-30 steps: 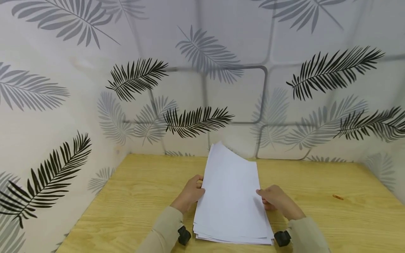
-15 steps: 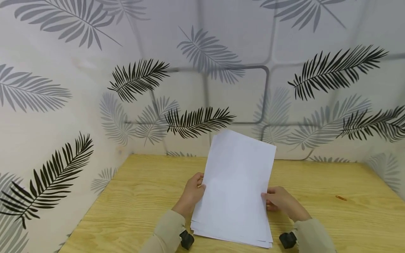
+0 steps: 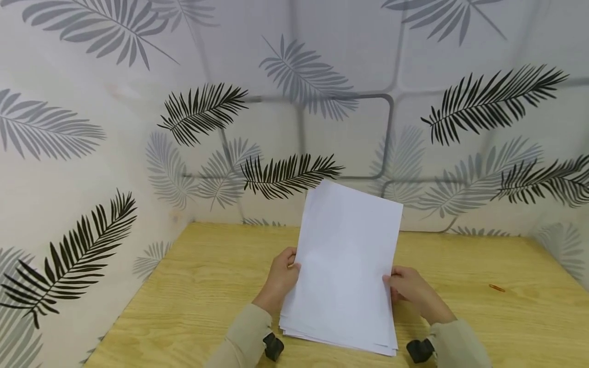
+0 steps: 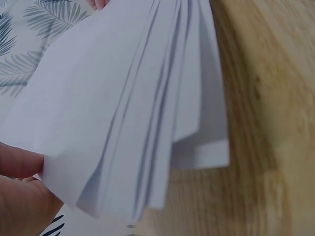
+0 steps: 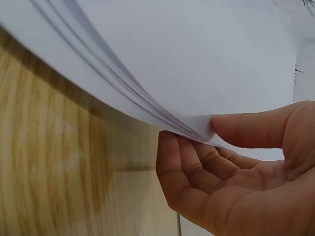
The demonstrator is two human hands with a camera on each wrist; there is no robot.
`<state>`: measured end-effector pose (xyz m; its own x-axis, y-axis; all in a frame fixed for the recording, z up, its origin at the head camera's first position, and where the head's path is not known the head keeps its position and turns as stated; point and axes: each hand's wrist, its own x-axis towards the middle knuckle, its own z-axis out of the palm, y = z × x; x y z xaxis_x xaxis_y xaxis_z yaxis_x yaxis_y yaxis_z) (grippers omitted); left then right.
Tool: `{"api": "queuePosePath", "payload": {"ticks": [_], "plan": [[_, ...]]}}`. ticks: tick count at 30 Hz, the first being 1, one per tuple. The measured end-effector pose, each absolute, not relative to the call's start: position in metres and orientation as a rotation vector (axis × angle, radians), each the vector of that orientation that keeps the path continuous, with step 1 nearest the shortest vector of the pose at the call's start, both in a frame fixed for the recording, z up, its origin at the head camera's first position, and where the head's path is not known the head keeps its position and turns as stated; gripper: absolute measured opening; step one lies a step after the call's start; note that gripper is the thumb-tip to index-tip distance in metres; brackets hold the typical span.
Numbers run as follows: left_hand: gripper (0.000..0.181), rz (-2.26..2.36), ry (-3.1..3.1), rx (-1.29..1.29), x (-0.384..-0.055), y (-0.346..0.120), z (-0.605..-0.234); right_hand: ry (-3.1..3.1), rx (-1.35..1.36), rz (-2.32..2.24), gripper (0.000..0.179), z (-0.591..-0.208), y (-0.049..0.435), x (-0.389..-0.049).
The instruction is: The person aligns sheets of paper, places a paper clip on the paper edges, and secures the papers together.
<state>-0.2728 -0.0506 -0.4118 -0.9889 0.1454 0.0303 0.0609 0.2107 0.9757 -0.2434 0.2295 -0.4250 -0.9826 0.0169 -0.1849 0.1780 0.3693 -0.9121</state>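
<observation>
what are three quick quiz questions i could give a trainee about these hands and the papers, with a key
1. Fill in the gap: in the right wrist view, the right hand's ____ rests on top of the white sheets, with its fingers underneath.

2. Where does the orange paper clip lie in the head view?
a) on top of the sheets
b) on the table, to the right of the right hand
c) between the two hands

3. True or false: in the left wrist view, all the sheet edges line up flush.

Key: 1. thumb; 2. b; 3. false, the edges are fanned out.
</observation>
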Motion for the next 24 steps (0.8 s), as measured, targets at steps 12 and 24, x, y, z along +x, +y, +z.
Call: {"api": "queuePosePath", "payload": {"ticks": [12, 24], "plan": [[0.028, 1.965, 2.369, 0.187, -0.274, -0.049, -0.407, 2.593, 0.143, -1.672, 0.027, -0.409, 0.227, -0.241], [0.027, 2.033, 2.433, 0.198, -0.274, -0.048, -0.403, 2.725, 0.112, -1.687, 0.030, -0.399, 0.221, -0.238]]}}
